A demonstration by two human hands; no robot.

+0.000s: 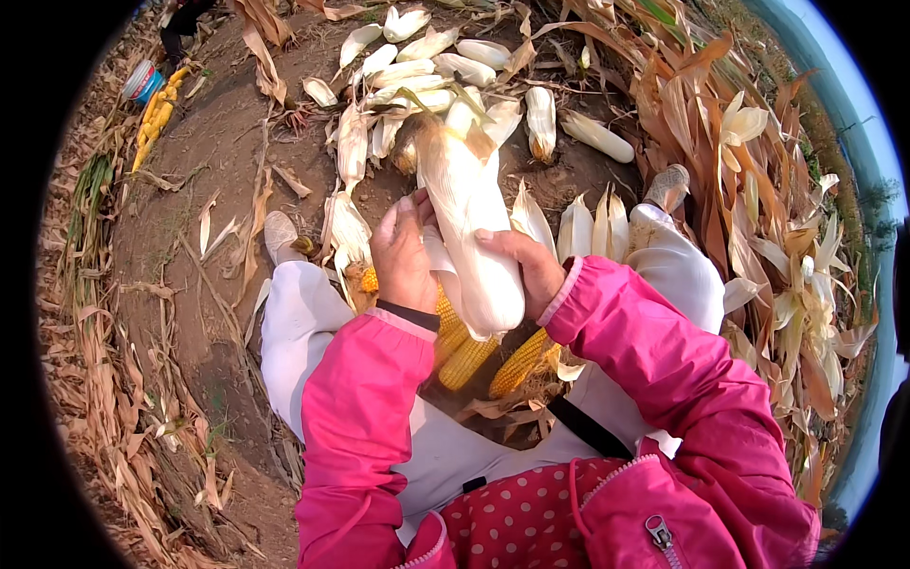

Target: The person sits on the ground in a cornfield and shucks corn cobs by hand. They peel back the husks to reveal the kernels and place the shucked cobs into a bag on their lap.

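Note:
An ear of corn in its pale husk (pixel 476 242) lies across both hands, its silk end pointing away from me. My left hand (pixel 407 252) holds the left side, fingers partly hidden behind a loose flap of husk. On the right side, my right hand (pixel 526 263) grips the ear with its thumb on top. Bare yellow ears (pixel 466 363) lie on the ground between my legs, below the held ear. One more yellow ear (pixel 522 364) rests to their right among husk scraps.
Beyond my hands, several husked ears (pixel 419 75) lie piled on the soil. Dry stalks and leaves (pixel 711 142) stand heaped along the right. At far left are a row of yellow ears (pixel 158 117), a bucket (pixel 143 82) and a person's dark-clothed leg (pixel 176 32).

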